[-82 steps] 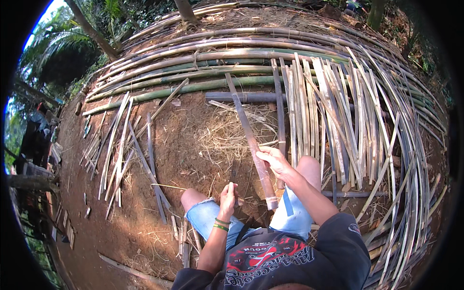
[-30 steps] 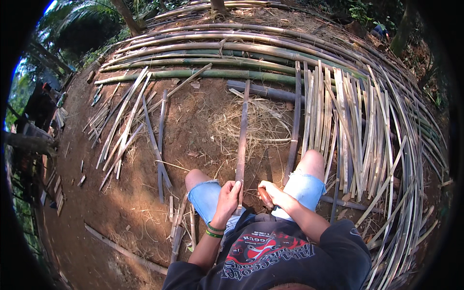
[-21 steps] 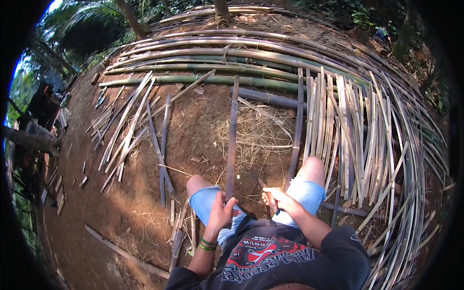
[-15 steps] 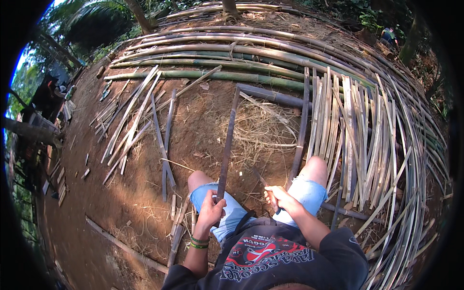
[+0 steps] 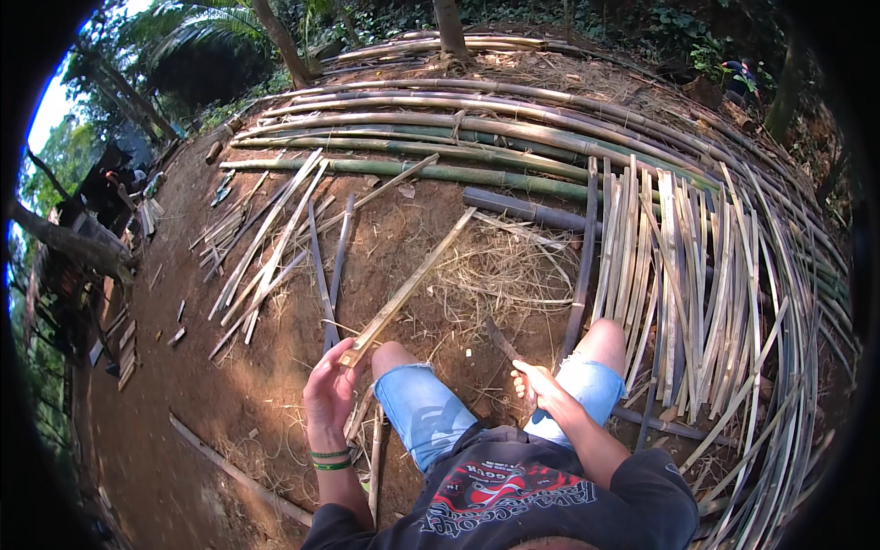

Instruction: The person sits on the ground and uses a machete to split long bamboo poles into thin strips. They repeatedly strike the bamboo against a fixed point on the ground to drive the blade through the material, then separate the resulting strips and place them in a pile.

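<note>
The two hands are well apart: the left hand has its fingers closed on the near end of a split bamboo strip, palm partly open, while the right hand is clamped in a fist around the handle of a knife. The strip slants up and away to the right from beside the left knee, pale inner face showing, its far end near a dark pole; whether they touch, I cannot tell. The knife stands between the knees, blade pointing away over the brown soil. Bands circle the left wrist. Ahead lies a tangle of shavings, with loose slats to the left and a dense row of slats to the right. Beyond, long poles lie across the outdoor ground, backed by trunks and green leaves, with sunlight falling in patches
</note>
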A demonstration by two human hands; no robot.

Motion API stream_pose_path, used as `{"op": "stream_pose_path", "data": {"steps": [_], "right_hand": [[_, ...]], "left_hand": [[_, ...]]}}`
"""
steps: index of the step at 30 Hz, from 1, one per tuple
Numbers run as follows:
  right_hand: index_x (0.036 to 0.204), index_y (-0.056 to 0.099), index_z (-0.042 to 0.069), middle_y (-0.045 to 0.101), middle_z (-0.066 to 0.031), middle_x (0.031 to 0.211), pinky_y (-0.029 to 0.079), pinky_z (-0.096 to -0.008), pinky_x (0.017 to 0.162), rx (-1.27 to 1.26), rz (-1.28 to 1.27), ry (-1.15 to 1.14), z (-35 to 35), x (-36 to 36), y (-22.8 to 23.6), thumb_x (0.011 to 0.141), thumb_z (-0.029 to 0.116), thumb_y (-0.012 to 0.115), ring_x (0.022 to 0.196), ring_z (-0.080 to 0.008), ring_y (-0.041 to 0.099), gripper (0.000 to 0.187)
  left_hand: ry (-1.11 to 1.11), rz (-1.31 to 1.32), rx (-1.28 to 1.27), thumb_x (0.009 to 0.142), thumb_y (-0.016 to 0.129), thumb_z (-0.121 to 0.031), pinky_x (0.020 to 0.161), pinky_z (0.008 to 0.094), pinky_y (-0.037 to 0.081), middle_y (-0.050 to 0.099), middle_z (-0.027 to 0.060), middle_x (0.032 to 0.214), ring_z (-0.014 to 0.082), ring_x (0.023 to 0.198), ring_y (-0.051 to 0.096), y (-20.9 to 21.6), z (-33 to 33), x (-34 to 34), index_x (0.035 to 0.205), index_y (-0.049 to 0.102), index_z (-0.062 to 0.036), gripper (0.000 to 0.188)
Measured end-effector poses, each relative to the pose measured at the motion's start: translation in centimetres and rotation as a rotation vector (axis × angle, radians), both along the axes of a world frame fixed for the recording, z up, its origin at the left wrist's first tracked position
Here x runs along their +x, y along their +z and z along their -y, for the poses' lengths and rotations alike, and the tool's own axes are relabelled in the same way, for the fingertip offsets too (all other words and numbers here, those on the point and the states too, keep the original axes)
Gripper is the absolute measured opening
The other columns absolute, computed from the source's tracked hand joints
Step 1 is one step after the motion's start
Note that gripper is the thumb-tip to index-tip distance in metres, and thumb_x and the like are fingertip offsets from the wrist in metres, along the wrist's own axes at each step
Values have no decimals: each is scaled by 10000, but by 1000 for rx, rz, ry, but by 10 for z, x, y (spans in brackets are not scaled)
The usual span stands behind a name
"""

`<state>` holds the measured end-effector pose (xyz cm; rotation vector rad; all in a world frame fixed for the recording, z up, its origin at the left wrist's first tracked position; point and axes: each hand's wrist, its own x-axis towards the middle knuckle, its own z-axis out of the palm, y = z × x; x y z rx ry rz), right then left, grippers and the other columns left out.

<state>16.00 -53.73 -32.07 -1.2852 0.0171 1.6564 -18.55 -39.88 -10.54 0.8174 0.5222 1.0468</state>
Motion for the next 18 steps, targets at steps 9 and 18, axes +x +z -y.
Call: {"op": "stream_pose_path", "data": {"steps": [9,18], "right_hand": [[1075,518,31,495,-5,681,426,-259,510,171,173,8,16,-18,-5,986,409,539,561,-111,495,389],[1053,524,37,514,15,743,410,-204,524,598,552,-92,11,-33,144,1006,227,492,586,-50,474,198]], "left_hand": [[171,-141,612,920,652,-229,1102,412,401,393,196,1438,298,1265,496,38,-32,94,1355,419,70,577],[281,-205,996,943,616,-108,797,278,538,572,136,1111,156,911,618,58,-43,159,1095,595,39,212]]}}
